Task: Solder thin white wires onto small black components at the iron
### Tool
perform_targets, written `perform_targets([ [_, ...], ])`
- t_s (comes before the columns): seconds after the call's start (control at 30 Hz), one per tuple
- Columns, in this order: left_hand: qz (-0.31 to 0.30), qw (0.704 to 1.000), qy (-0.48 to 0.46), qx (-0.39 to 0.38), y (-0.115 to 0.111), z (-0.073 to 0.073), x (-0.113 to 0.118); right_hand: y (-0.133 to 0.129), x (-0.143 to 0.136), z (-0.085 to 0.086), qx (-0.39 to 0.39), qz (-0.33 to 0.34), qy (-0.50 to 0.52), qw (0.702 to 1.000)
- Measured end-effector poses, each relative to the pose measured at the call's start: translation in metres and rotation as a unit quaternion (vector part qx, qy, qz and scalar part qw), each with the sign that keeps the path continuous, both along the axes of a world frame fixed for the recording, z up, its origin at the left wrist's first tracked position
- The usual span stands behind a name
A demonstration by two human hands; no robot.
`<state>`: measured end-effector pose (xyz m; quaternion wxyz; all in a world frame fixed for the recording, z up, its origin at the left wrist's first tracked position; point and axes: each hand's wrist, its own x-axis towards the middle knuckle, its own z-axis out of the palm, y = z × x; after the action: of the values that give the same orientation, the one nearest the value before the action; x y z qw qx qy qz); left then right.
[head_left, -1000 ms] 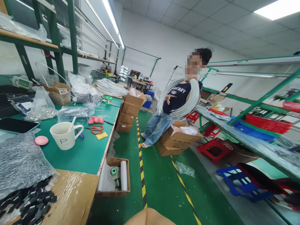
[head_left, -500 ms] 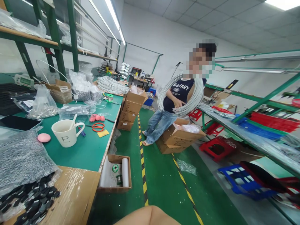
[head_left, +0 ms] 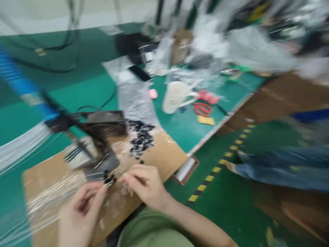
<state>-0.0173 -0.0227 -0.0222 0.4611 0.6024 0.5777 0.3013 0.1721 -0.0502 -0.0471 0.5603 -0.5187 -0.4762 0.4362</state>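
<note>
My left hand (head_left: pixel 83 211) is over the cardboard sheet (head_left: pixel 167 154), thumb and forefinger pinched together. Small black pieces (head_left: pixel 109 178) are right at its fingertips; blur hides what the pinch holds. Facing it, my right hand (head_left: pixel 146 183) is also closed in a pinch, its fingertips close to the same black pieces. Behind my hands stands a dark bench tool (head_left: pixel 102 140) with a blue hose (head_left: pixel 25 85) leading to it. A pile of loose black pieces (head_left: pixel 141 137) spills from a plastic bag (head_left: pixel 136 99) onto the cardboard. Pale wires (head_left: pixel 23 144) lie at the left.
On the green bench (head_left: pixel 167 127) stand a white mug (head_left: pixel 174 97), orange-handled scissors (head_left: pixel 203 109), pink lumps (head_left: pixel 208 97) and a yellow pad (head_left: pixel 206 120). At the right is a person's jean-clad leg (head_left: pixel 277 168) beside the striped floor line (head_left: pixel 216 169).
The view has swung left and down from the aisle to the bench. Both my hands now show over the cardboard. The other person, carrying coiled wire before, shows mostly as legs.
</note>
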Motion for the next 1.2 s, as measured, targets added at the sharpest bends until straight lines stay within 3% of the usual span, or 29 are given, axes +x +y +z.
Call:
perform_targets([
  [0.13, 0.099, 0.992, -0.046, -0.066, -0.010, 0.004, 0.003, 0.000, -0.002, -0.004, -0.079, 0.029, 0.093, 0.992],
  [0.23, 0.123, 0.988, -0.055, -0.081, -0.008, 0.011, 0.015, 0.001, -0.009, 0.000, -0.097, 0.059, 0.134, 0.984],
  [0.53, 0.118, 0.985, -0.082, -0.094, -0.006, 0.013, 0.017, 0.008, -0.019, 0.001, -0.137, 0.073, 0.194, 0.969],
  [0.97, 0.088, 0.988, -0.078, -0.103, -0.011, 0.002, 0.010, 0.006, -0.023, -0.002, -0.176, 0.066, 0.264, 0.946],
  [1.2, 0.089, 0.988, -0.077, -0.098, -0.011, 0.003, 0.012, 0.005, -0.025, -0.006, -0.193, 0.070, 0.287, 0.936],
])
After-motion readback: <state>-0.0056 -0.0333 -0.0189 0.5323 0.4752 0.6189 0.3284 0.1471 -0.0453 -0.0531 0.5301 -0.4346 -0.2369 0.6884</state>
